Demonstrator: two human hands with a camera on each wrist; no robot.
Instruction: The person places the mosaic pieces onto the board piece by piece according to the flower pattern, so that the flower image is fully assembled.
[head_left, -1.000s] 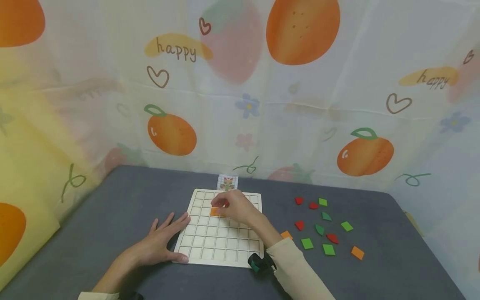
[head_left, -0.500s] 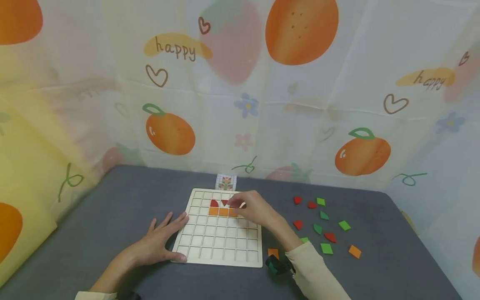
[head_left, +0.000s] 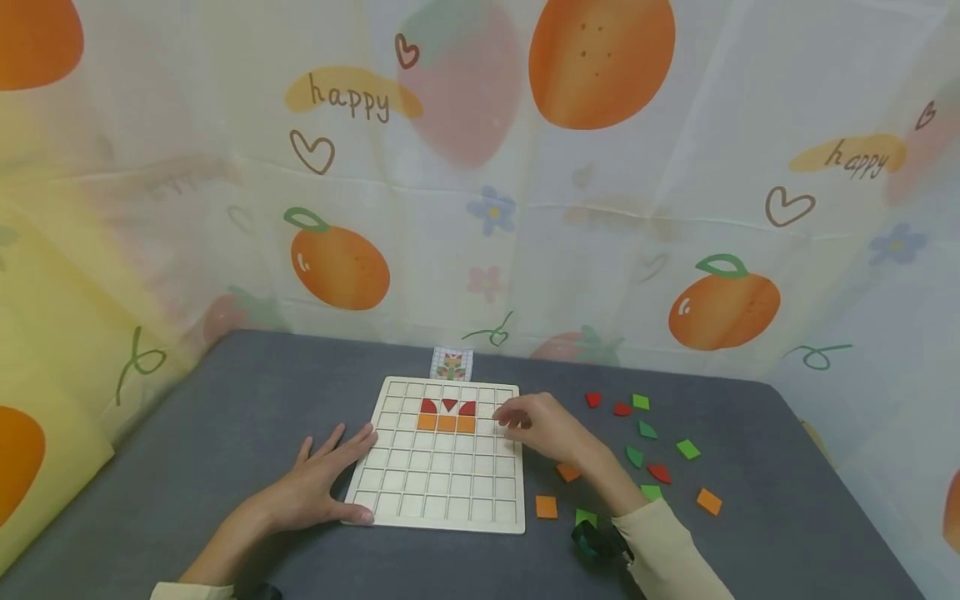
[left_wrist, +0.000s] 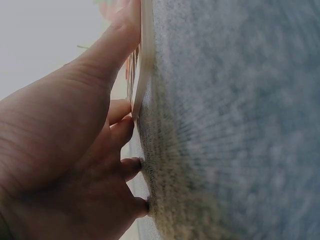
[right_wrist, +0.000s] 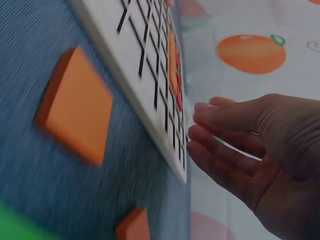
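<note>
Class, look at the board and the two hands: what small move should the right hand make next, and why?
Probably reach right to pick a loose piece. The right hand hangs empty at the board's edge, three red pieces sit above three orange squares, most cells are bare, and the left hand steadies the board.

Left hand [head_left: 318, 487] flat, fingers spread and straight. Right hand [head_left: 543, 427] raised, fingers loosely curled, holding nothing, cream sleeve at the wrist.
</note>
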